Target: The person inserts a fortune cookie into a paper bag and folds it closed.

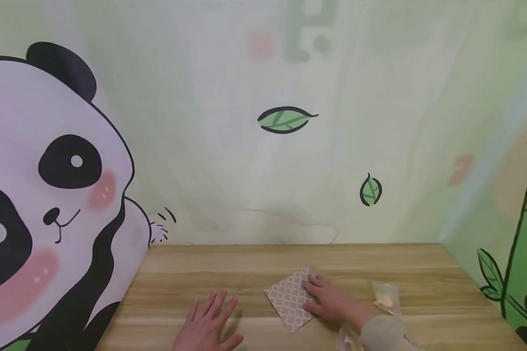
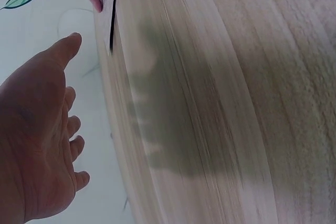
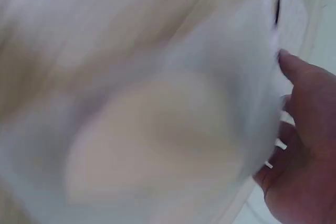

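Note:
A flat square pad (image 1: 290, 300) with a beige and white lattice pattern lies turned cornerwise on the wooden table. The fingers of my right hand (image 1: 331, 297) rest on its right part. Seen from the left wrist, the pad (image 2: 107, 17) is thin with a dark edge, and the right fingers are on its upper side. In the right wrist view, the thumb of the right hand (image 3: 315, 135) is right at that dark edge. My left hand (image 1: 206, 324) is spread to the left of the pad, palm down and holding nothing, its shadow falling on the table.
A small clear bag (image 1: 386, 297) with pale yellow contents lies right of my right forearm. Another clear bag (image 1: 349, 339) is partly hidden by the right sleeve. A blurred bag (image 3: 157, 140) fills much of the right wrist view. A printed panda backdrop surrounds the table (image 1: 193, 268).

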A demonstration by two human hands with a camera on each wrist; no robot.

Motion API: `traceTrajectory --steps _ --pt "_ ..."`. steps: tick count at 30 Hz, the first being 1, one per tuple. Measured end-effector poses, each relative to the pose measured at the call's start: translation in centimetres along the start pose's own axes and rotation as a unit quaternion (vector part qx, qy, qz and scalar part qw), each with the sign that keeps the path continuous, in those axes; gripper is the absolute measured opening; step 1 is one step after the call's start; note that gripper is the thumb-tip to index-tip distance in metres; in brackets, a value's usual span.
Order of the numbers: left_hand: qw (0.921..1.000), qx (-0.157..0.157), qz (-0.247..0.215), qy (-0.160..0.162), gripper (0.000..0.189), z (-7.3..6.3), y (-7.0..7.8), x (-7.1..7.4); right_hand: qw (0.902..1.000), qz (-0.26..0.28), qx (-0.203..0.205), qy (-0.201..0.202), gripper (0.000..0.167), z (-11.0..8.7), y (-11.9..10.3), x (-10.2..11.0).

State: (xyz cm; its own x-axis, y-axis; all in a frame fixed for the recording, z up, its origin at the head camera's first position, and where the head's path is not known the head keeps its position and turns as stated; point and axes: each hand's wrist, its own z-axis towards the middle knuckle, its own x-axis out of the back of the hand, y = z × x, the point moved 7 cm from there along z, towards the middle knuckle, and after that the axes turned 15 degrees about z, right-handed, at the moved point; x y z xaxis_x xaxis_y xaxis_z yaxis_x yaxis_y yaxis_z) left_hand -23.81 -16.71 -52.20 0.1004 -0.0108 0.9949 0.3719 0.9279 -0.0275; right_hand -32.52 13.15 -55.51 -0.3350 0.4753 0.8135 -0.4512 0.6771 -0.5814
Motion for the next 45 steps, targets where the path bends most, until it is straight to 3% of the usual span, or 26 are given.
traceTrajectory --steps 5,9,17,24,30,36,41,45 --pt "1.0 -0.001 0.004 0.001 0.082 0.1 0.2 -0.2 0.9978 -0.051 -0.035 -0.024 0.071 -0.2 -2.7 -1.6" --pt "0.9999 0.001 0.004 -0.012 0.081 0.2 0.1 -0.3 0.993 -0.103 -0.039 -0.041 0.072 -0.8 -5.0 -3.0" --pt "0.9988 0.003 -0.013 -0.048 0.082 0.4 0.1 -0.1 0.9832 -0.179 0.005 -0.033 0.074 -2.1 -7.4 -5.4" --pt "0.9991 -0.017 -0.021 -0.033 0.081 0.5 0.6 0.1 0.9784 -0.205 0.028 0.004 0.073 -2.2 -8.2 -6.0" --pt "0.9991 -0.019 -0.01 -0.036 0.082 0.9 0.7 0.0 0.9735 -0.222 0.039 0.041 0.076 -2.2 -8.8 -6.1" --pt "0.9991 -0.026 -0.01 -0.033 0.081 1.3 1.3 0.1 0.9857 -0.163 0.012 0.04 0.076 -2.7 -9.1 -4.9" --pt "0.9982 -0.052 -0.016 -0.026 0.085 2.2 2.6 0.1 0.9868 -0.153 0.026 0.047 0.074 -3.9 -9.4 -3.2" --pt "0.9962 -0.072 -0.026 -0.042 0.087 3.1 4.1 -0.4 0.9842 -0.166 0.038 0.048 0.074 -5.4 -8.8 -1.5"
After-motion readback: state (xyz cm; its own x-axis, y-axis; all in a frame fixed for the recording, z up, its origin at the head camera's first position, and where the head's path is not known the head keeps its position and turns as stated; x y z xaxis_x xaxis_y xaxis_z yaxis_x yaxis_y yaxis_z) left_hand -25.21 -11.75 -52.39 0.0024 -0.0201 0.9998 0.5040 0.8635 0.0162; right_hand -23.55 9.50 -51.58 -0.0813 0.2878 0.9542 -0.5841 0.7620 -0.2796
